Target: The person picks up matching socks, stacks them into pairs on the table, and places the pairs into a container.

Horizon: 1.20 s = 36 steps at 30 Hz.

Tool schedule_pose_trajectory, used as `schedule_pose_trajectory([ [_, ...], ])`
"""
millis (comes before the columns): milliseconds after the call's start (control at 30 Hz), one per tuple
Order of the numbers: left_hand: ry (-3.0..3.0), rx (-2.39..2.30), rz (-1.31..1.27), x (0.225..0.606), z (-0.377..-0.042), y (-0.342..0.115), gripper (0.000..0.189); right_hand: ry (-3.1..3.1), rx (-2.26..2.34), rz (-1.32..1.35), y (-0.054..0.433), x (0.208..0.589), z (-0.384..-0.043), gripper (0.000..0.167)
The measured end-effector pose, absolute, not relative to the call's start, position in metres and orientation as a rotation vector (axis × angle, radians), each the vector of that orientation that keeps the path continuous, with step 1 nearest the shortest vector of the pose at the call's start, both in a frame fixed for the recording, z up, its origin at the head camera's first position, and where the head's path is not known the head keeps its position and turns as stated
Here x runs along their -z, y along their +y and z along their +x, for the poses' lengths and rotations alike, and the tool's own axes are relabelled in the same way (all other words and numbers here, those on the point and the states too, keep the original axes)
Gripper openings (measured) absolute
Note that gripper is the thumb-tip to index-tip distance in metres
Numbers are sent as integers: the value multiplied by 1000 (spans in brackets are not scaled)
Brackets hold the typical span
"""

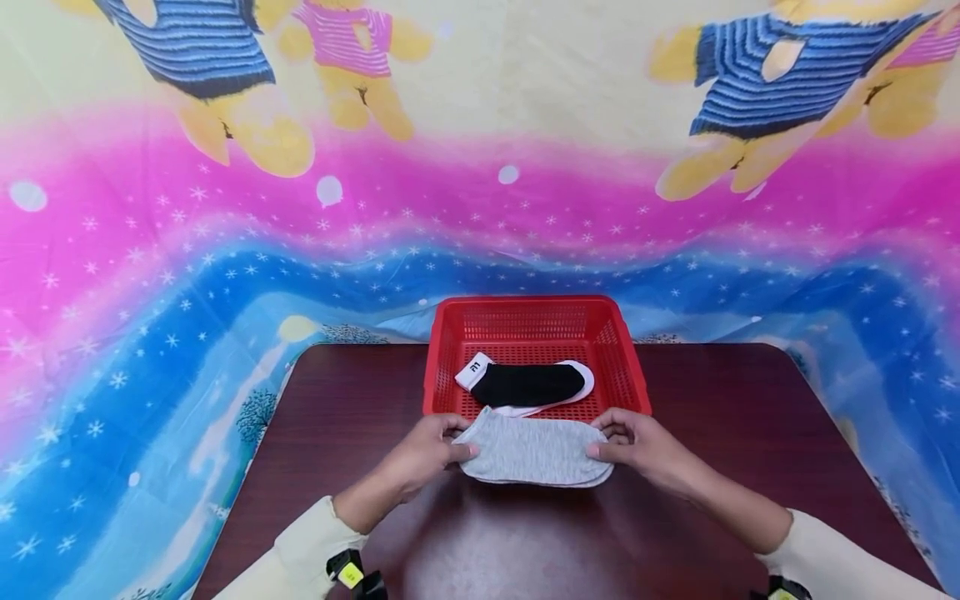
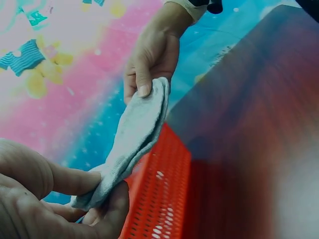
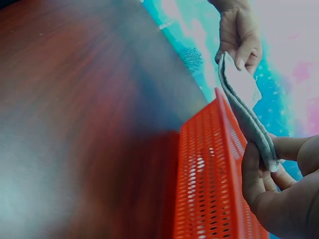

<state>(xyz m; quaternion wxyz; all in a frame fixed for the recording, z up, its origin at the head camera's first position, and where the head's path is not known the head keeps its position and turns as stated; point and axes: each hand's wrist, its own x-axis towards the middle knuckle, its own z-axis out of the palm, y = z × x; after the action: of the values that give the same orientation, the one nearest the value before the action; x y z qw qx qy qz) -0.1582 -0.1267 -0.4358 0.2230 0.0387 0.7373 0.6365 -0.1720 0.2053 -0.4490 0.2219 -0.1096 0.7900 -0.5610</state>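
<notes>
A pair of light grey ankle socks [image 1: 534, 451], laid flat one on the other, is stretched sideways between both hands at the front of a red basket. My left hand [image 1: 432, 452] pinches the cuff end, thumb on top and fingers beneath. At the toe end my right hand [image 1: 636, 444] pinches the socks the same way. Both wrist views show the grey socks [image 2: 134, 132] held in the air near the basket rim. Inside the red basket [image 1: 637, 385] lie black socks [image 1: 528, 383] with white cuff and edges, partly hidden behind the grey pair.
The perforated basket stands at the far side of a dark reddish-brown table [image 1: 360, 400]. Behind the table hangs a cloth [image 1: 480, 208] printed with bears and snowflakes. The sleeves [image 1: 311, 546] carry wrist-worn devices.
</notes>
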Motion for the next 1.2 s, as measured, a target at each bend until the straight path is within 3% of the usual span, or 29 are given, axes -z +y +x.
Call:
schedule_pose_trajectory([
  [533,2128,-1720,-136,396,-213,-130,33,2148,1665,-97,198,417,-218,50],
  [933,2140,-1704,-178,406,-260,-114,37,2141,1747,36,192,425,-268,49],
  [1200,2211,-1645,-254,434,-289,-104,32,2237,1649,114,180,444,-292,45],
])
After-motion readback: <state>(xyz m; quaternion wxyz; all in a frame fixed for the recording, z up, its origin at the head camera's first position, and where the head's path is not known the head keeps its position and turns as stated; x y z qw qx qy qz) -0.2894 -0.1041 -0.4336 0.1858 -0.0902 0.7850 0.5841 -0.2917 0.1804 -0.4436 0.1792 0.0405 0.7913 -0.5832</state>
